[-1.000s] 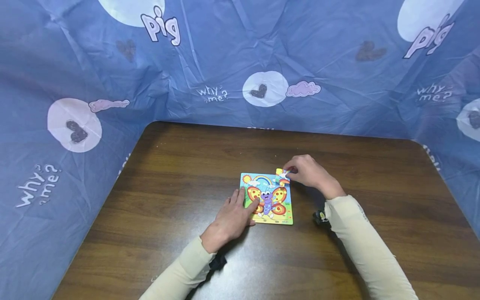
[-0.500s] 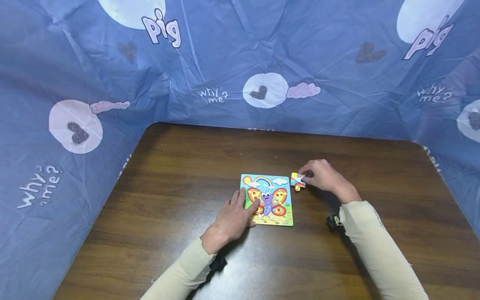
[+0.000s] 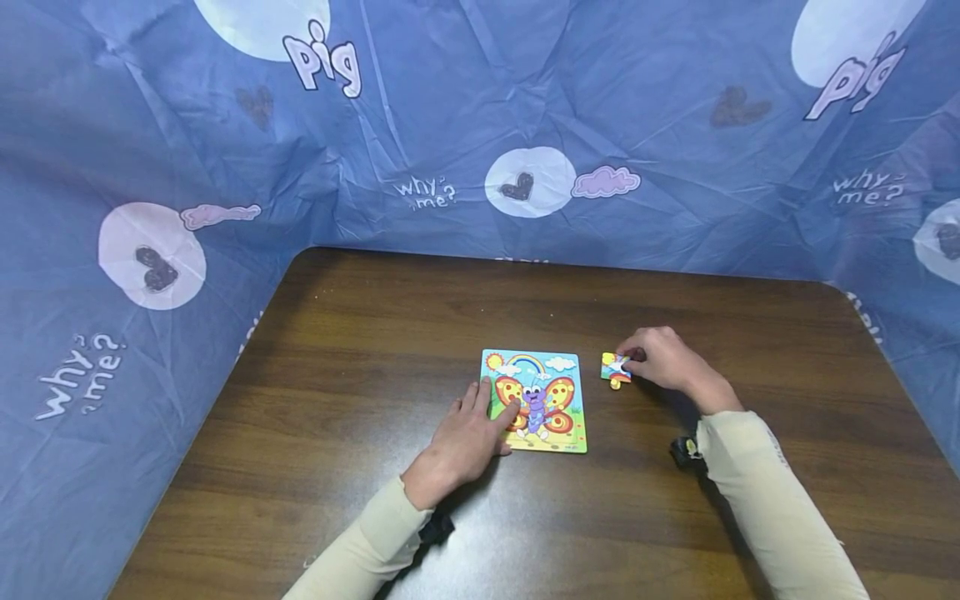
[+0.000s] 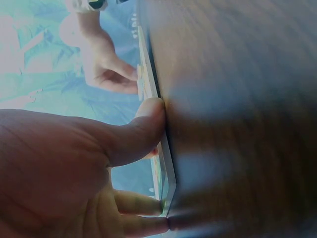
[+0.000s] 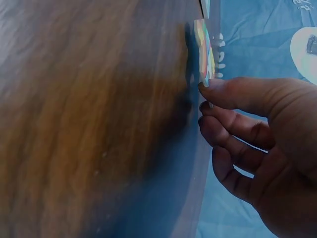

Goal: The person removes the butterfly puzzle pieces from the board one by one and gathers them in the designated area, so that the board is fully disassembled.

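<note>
A square jigsaw puzzle board with a purple-bodied butterfly, a sun and a rainbow lies on the table. My left hand rests at its left side, fingers extended over the picture. In the left wrist view the thumb lies at the edge of the board. Right of the board, my right hand pinches a colourful jigsaw piece between thumb and fingers. From the right wrist, the piece appears nearly edge-on, raised off the table, its lower end at the thumb tip.
The brown wooden table has rounded far corners. A blue printed cloth hangs behind it and along both sides. Dark wrist-worn devices show under both cream sleeves.
My right hand has carried the jigsaw piece from over the board's top right corner out to the right. A cloud there is now uncovered. My left hand has stayed put.
</note>
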The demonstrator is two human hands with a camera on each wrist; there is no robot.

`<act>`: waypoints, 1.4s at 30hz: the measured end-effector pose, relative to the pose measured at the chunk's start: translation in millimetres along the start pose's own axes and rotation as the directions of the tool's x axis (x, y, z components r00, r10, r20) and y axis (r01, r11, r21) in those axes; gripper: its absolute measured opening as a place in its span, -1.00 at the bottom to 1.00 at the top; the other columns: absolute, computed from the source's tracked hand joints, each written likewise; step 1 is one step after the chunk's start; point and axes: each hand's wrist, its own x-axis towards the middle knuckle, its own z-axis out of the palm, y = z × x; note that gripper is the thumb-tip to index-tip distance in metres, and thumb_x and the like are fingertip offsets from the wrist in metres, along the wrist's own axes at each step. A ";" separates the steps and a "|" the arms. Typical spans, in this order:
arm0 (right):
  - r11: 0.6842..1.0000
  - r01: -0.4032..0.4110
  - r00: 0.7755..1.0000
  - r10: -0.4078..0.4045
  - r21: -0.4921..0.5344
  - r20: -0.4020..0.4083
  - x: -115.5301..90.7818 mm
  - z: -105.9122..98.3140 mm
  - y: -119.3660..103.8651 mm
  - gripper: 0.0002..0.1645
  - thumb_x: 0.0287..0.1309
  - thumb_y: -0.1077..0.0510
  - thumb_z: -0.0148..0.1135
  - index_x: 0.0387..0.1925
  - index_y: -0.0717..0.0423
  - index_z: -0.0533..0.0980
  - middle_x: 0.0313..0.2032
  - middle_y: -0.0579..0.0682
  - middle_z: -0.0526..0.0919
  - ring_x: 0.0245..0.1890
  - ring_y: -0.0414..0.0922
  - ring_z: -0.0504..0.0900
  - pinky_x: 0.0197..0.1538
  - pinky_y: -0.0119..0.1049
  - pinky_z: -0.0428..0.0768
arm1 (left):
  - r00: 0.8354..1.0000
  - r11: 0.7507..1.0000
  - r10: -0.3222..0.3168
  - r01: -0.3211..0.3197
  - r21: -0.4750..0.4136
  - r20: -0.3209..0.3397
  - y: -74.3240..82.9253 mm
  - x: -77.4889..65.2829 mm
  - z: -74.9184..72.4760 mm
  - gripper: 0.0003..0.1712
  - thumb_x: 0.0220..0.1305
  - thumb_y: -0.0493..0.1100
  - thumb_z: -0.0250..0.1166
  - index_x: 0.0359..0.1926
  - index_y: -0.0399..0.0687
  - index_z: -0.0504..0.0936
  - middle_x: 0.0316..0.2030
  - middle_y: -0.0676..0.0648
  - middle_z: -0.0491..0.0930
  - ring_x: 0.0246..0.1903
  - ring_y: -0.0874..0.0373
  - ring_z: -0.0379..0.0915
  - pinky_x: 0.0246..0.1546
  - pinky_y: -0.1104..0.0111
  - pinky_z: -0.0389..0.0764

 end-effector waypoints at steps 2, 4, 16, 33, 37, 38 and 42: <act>1.000 0.011 1.000 -0.011 0.002 -0.006 -1.1 0.4 1.4 -0.81 0.06 0.34 0.39 -0.23 0.26 0.72 -0.34 0.12 0.75 -0.31 -0.05 0.69 -0.20 -0.11 0.66 | 1.000 1.000 0.002 -0.002 -0.002 -0.001 -0.1 -0.2 0.2 -0.27 0.34 0.15 0.21 0.48 0.12 0.30 0.46 -0.49 0.13 0.45 -0.37 0.16 0.37 -0.10 0.39; 1.000 0.019 1.000 -0.019 0.002 -0.014 -1.8 1.2 2.3 -0.82 0.05 0.34 0.38 -0.24 0.26 0.72 -0.35 0.11 0.74 -0.32 -0.06 0.69 -0.20 -0.12 0.65 | 1.000 1.000 0.002 -0.002 -0.006 0.002 -0.3 -0.1 0.5 -0.27 0.35 0.14 0.20 0.48 0.12 0.30 0.46 -0.50 0.12 0.45 -0.37 0.16 0.37 -0.10 0.38; 1.000 0.004 1.000 -0.004 0.003 -0.020 -3.9 2.2 2.1 -0.81 0.06 0.35 0.36 -0.23 0.29 0.72 -0.30 0.15 0.73 -0.29 -0.03 0.70 -0.18 -0.08 0.66 | 1.000 1.000 -0.001 0.001 -0.004 0.008 -0.9 -0.2 1.0 -0.28 0.36 0.12 0.19 0.48 0.14 0.28 0.47 -0.49 0.11 0.46 -0.37 0.15 0.38 -0.09 0.37; 1.000 -0.027 0.999 0.027 0.003 0.021 -4.0 1.0 1.3 -0.79 0.14 0.34 0.34 -0.16 0.30 0.71 -0.18 0.21 0.73 -0.13 0.09 0.69 -0.04 0.05 0.65 | 1.000 1.000 -0.017 0.017 -0.012 0.020 -0.4 -0.1 0.0 -0.29 0.38 0.10 0.18 0.50 0.16 0.26 0.50 -0.46 0.06 0.48 -0.34 0.10 0.41 -0.08 0.34; 1.000 -0.023 0.999 0.023 0.009 0.025 -3.9 0.2 3.1 -0.78 0.13 0.33 0.34 -0.15 0.31 0.70 -0.18 0.21 0.73 -0.15 0.08 0.70 -0.05 0.03 0.66 | 1.000 1.000 -0.019 0.019 -0.011 0.020 -0.6 0.5 0.6 -0.29 0.39 0.10 0.17 0.50 0.16 0.26 0.50 -0.45 0.07 0.48 -0.33 0.11 0.41 -0.08 0.34; 1.000 -0.028 0.999 0.028 0.012 0.030 -3.6 -0.3 3.4 -0.77 0.14 0.33 0.34 -0.14 0.31 0.70 -0.18 0.22 0.73 -0.15 0.08 0.70 -0.06 0.03 0.67 | 1.000 1.000 -0.019 0.019 -0.012 0.021 -0.5 0.4 0.6 -0.29 0.39 0.10 0.17 0.50 0.16 0.26 0.50 -0.45 0.08 0.48 -0.33 0.11 0.41 -0.08 0.35; 0.999 -0.039 0.998 0.038 0.025 0.044 -1.3 -3.4 3.0 -0.75 0.15 0.32 0.34 -0.12 0.31 0.69 -0.17 0.22 0.73 -0.15 0.07 0.70 -0.07 0.00 0.68 | 1.000 1.000 -0.021 0.021 -0.017 0.022 -0.3 0.6 0.4 -0.30 0.39 0.10 0.17 0.50 0.16 0.26 0.50 -0.44 0.08 0.48 -0.33 0.12 0.40 -0.07 0.35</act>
